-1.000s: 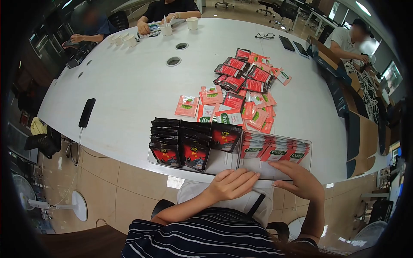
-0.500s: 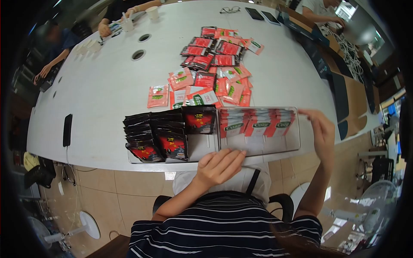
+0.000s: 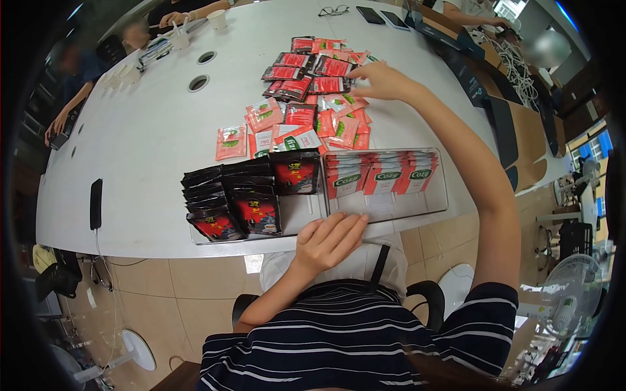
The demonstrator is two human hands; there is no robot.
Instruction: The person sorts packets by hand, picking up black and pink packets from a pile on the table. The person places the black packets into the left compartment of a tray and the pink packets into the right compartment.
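Observation:
My left hand (image 3: 328,244) rests at the front edge of the clear plastic tray (image 3: 407,217), fingers stretched out over its rim near the divider. Across the pile, my right hand (image 3: 383,81) reaches with its fingers apart, the tips right at the edge of a red and black sachet (image 3: 328,85). Red and black coffee sachets (image 3: 259,212) stand in rows in the tray's left part. Pink and white Cozy sachets (image 3: 387,178) stand in three rows in its right part. Behind the tray lie loose pink sachets (image 3: 263,115), mixed with red and black ones.
A black phone (image 3: 96,203) with a cable lies at the left. Glasses (image 3: 334,10), two phones (image 3: 370,15) and a paper cup (image 3: 217,20) are at the back. Open cardboard boxes (image 3: 521,146) line the right edge, near white cables (image 3: 518,78). Other people sit around the table.
My right hand has left the tray's right corner and moved forward and left to the loose sachets. My left hand stays at the tray's front edge. The view has shifted slightly.

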